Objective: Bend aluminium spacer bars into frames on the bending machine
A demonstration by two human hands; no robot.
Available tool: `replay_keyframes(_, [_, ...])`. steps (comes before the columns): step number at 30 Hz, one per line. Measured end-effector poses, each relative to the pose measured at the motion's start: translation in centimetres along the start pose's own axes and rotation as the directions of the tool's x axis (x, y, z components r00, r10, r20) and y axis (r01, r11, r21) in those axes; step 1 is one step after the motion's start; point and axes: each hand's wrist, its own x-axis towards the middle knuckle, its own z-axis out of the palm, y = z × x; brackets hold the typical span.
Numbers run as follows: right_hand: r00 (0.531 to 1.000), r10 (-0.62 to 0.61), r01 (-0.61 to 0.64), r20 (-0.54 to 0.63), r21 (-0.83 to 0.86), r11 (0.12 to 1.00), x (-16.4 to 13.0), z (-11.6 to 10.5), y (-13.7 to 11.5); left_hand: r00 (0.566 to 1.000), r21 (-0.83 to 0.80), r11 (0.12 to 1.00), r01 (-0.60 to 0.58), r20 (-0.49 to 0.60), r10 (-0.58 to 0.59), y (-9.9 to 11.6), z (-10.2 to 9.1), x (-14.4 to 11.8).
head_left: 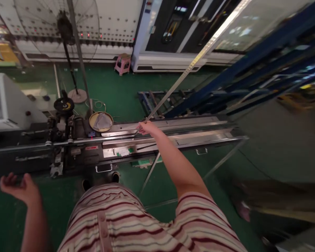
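My right hand (146, 128) is closed around a long, thin metal strip (183, 74), above the metal channel of the bench. The strip slants from the hand to the top right and shows small bright dots along its upper part. Another narrow metal bar (81, 141) lies lengthwise along the bench and passes through a clamping mechanism (60, 136). Whether the two join near my fingers I cannot tell. At the lower left, my left hand (18, 187) hangs in front of the bench, palm up, fingers loosely curled and apart, holding nothing.
A round tray (111, 123) with a grey cloth sits on the bench (196, 142). Left of it stands a white control console (18, 101). Behind are a fan (65, 28), a pink stool (123, 65) and large machines. Blue steel framing (212, 87) rises at right.
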Motion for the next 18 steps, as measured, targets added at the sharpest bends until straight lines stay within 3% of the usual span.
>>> replay_keyframes(2, [0.997, -0.037, 0.037, 0.072, 0.011, 0.999, -0.7, 3.5, -1.4, 0.984, -0.05, 0.998, -0.034, -0.175, 0.025, -3.5, -0.4, -1.2])
replay_keyframes(3, [0.993, -0.047, 0.046, 0.11, 0.014, 0.999, -1.2, 5.4, -2.1, 0.976, -0.082, 0.995, -0.053, -0.214, 0.035, -5.2, -0.4, -1.4])
replay_keyframes(7, [0.976, -0.07, 0.079, 0.207, -0.039, 0.996, -3.2, 13.7, -4.7, 0.965, -0.155, 0.984, -0.085, -0.259, 0.043, -10.8, -2.0, 0.1])
replay_keyframes(13, [0.935, -0.175, 0.247, 0.31, -0.211, 0.946, -6.8, 26.6, -8.7, 0.949, -0.159, 0.986, -0.058, -0.314, 0.006, -15.8, -7.9, 2.6])
replay_keyframes(18, [0.87, -0.282, 0.409, 0.405, -0.273, 0.871, -10.1, 37.1, -12.2, 0.941, -0.146, 0.989, 0.009, -0.332, -0.058, -20.6, -13.2, 4.0])
